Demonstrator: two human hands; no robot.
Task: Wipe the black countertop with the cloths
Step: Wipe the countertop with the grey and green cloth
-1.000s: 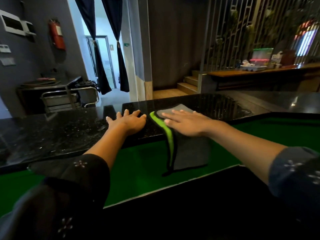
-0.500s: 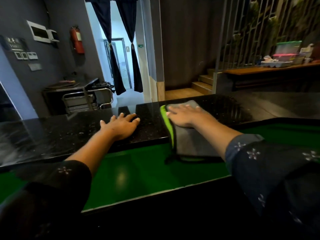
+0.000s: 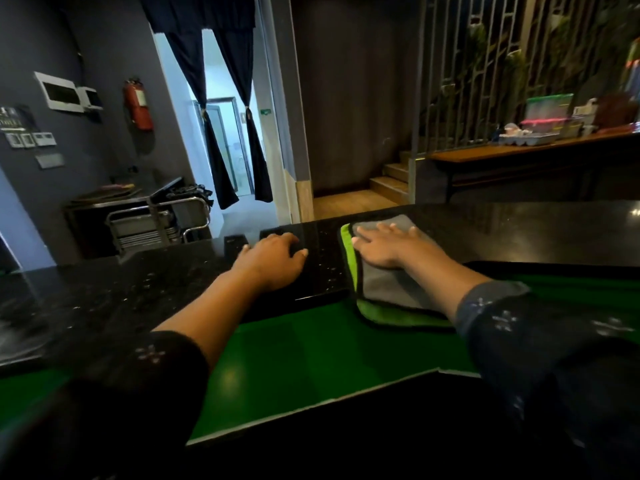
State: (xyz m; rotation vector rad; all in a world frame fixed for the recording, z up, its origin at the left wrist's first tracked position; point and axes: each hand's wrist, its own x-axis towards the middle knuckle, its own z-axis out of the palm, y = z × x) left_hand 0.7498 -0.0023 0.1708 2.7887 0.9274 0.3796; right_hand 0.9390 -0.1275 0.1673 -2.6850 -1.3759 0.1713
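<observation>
Countertop (image 3: 138, 289) spans nine to three o'clock, the grey-green cloth (image 3: 384, 289) draped over its near edge under the flat, open-fingered right hand (image 3: 388, 247) to press it, while the empty left hand (image 3: 273, 263) braces alongside.

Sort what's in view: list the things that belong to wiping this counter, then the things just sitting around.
Part of the job:
- grey and green cloth, flat under the right hand
- black countertop
- left hand, resting bare on the countertop

Just lying about:
- red fire extinguisher on the wall
- metal cart
- containers on the wooden side table
</observation>
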